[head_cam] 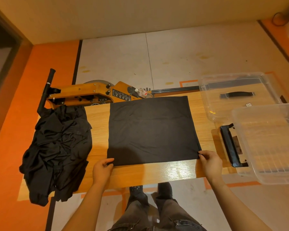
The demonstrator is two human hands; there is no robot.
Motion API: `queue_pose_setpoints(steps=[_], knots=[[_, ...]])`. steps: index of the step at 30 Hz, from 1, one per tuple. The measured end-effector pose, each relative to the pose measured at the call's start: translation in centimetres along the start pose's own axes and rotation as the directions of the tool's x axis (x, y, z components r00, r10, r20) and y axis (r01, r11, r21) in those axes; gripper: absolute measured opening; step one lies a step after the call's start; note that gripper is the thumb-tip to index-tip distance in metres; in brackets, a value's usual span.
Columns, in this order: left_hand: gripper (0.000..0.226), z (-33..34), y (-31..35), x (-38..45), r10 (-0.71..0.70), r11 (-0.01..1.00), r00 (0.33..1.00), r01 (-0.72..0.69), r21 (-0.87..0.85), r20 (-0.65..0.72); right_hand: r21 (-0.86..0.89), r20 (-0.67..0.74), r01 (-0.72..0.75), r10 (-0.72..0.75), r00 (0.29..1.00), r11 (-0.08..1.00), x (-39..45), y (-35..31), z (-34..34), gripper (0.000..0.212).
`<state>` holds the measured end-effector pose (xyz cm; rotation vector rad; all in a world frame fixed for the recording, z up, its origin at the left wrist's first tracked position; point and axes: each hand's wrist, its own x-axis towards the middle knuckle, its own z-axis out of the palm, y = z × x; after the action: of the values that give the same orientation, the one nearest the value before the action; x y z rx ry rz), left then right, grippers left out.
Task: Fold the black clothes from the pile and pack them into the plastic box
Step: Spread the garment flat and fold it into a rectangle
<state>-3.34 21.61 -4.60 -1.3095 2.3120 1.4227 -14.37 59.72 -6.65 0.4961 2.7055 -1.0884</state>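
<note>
— Where is the black garment (153, 130) at this moment?

— It lies flat on the wooden table (157, 172), spread as a wide rectangle in the middle. Its far edge reaches almost the far edge of the table, and its near edge stops a little before the near edge, so a strip of bare wood stays in front.

— And the hands?

— The left hand (102, 170) pinches the near left corner of the garment, fingers closed on the cloth. The right hand (210, 161) does the same at the near right corner, thumb and fingers clamped on the fabric. Both hands rest low, at the table surface.

— What about the other clothes?

— The pile of black clothes (57, 150) sits at the left end of the table, crumpled, and it hangs over the left edge and the near left corner. It is apart from the spread garment, with bare wood between them.

— The box?

— The clear plastic box (265, 147) stands at the right end of the table, partly over the near right corner, with a black handle (228, 145) on the side facing the garment. Its transparent lid (237, 95) lies behind it, at the far right corner.

— Anything else?

— Behind the far edge there is an orange machine (90, 94) with a black lever (46, 90).
</note>
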Motion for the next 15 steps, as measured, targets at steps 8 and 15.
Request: queue_pose_setpoints(steps=[8,15], knots=[[0.031,-0.7,0.4,0.0,-0.002,1.000,0.995,0.000,0.021,0.096,0.209,0.172,-0.156,0.120,0.978,0.965,0.9,-0.3,-1.0,0.015],[0.032,-0.9,0.9,-0.2,-0.011,0.999,0.994,0.007,0.036,0.108,0.182,0.360,-0.168,0.094,0.928,0.969,1.3,-0.1,-2.4,0.016]])
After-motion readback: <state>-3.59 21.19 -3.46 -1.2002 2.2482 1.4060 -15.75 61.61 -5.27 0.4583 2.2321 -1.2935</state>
